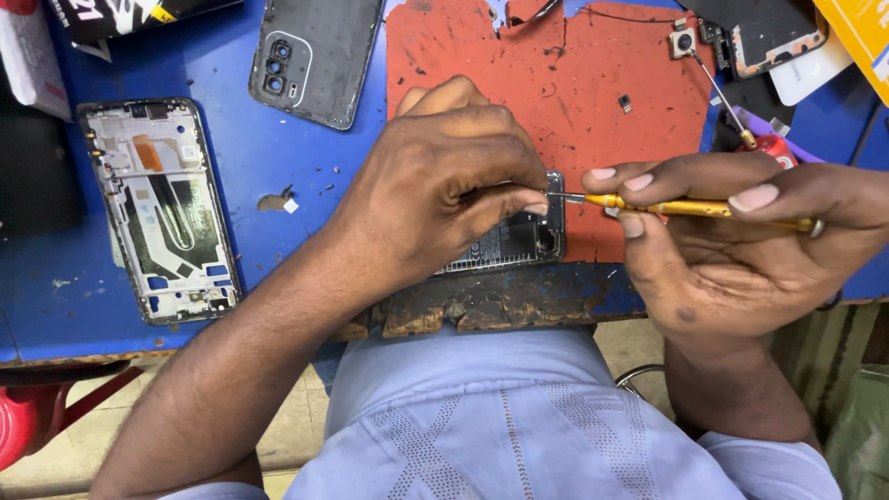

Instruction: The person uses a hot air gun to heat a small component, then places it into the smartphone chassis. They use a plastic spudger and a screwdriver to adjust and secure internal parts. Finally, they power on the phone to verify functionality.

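Observation:
My left hand (pixel 444 190) presses down on an opened phone body (pixel 519 243) lying on a worn red mat (pixel 565 83) at the near edge of the blue workbench; the fingers cover most of the phone. My right hand (pixel 732 250) grips a yellow-handled screwdriver (pixel 685 207) held level, its metal tip (pixel 567 197) meeting my left fingertips at the phone's top right corner.
A bare phone frame (pixel 159 208) lies at the left on the blue bench (pixel 278 157). A grey back cover (pixel 315 56) with camera cutouts sits at the top. A small camera module (pixel 683 42), a red-handled tool (pixel 752 137) and another phone part (pixel 773 37) lie top right.

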